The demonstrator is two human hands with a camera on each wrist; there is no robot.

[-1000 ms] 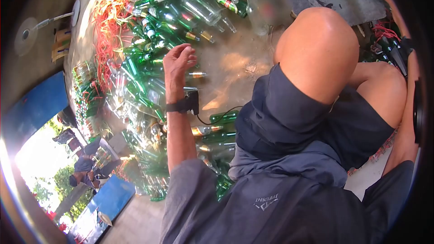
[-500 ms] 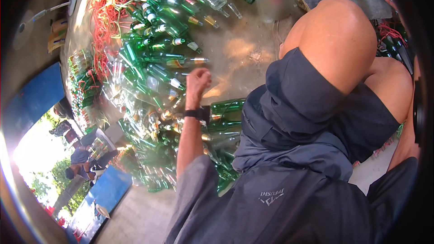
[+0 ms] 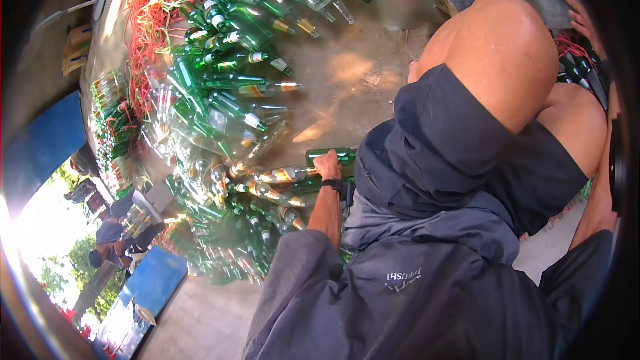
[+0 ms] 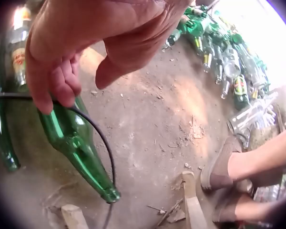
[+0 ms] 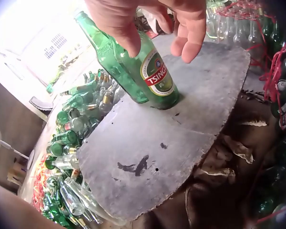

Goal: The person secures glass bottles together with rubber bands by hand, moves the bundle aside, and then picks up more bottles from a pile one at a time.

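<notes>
My left hand (image 3: 327,165) is low over a green glass bottle (image 4: 78,152) lying on the dirt floor. In the left wrist view its fingertips (image 4: 64,98) overlap the bottle's body, while the thumb (image 4: 105,76) stands apart from the glass. Beside two green bottles standing on a grey board is my right hand (image 5: 157,33). The nearer one, a beer bottle (image 5: 159,78), bears a red and white label; the thumb overlaps its side, and the other fingers hang loosely beyond it. Behind it, the second green bottle (image 5: 109,57) is partly hidden.
A large heap of green and clear bottles (image 3: 247,33) spreads over the floor, with tangled red and orange string (image 3: 143,27) along it. The grey board (image 5: 190,119) has a rough edge. Near my shoes (image 4: 224,167) lies a piece of wood (image 4: 193,205). Another person (image 3: 110,233) sits farther off.
My left hand has come from above the bottle heap towards my body, down to the green bottle by my shorts. My right hand stays near the board.
</notes>
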